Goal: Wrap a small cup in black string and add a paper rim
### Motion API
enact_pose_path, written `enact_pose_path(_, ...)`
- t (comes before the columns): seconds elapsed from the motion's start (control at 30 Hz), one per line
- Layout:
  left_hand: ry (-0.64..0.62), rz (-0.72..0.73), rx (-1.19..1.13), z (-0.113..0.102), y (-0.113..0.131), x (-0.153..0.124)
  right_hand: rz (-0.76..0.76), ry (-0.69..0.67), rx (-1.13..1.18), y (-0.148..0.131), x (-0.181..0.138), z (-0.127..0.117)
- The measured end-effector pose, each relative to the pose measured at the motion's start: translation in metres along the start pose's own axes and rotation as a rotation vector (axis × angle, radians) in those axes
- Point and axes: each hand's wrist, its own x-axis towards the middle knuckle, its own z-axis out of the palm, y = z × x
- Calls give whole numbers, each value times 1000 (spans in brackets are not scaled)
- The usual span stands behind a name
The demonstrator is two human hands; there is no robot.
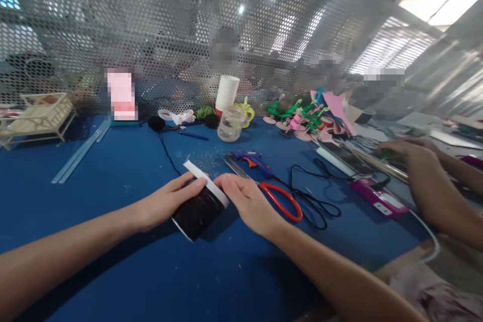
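Over the blue tabletop [113, 271], the left hand [169, 199] is closed around a tilted, black, cup-shaped piece [198, 214], its thumb on a flat white strip [216, 192] along the upper edge, probably to keep it steady. The right hand [249, 198] has fingers gathered at the strip's right end; whether they pinch it, I cannot tell. Right of the black piece lie red-handled metal scissors [266, 187] and a blue glue gun [249, 157], probably for easy reach. Beyond the piece are a round black yarn ball [156, 123], to the left, and a clear plastic jar [229, 128].
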Motion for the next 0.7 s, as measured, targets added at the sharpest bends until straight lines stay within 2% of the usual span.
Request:
enact_pose_path(0.13, 9, -55, -133, 0, -2, -1, -23, 66, -61, 1, -1, 1)
enact_pose_path(0.3, -96, 50, 10, 0, -2, -3, -3, 68, -73, 1, 0, -1)
enact_pose_path(0.47, -120, -14, -76, 1, -1, -3, -32, 47, -46, -1, 0, -5)
enact_pose_path(0.7, -84, 30, 66, 1, -1, -4, -11, 84, -91, 0, 0, -4)
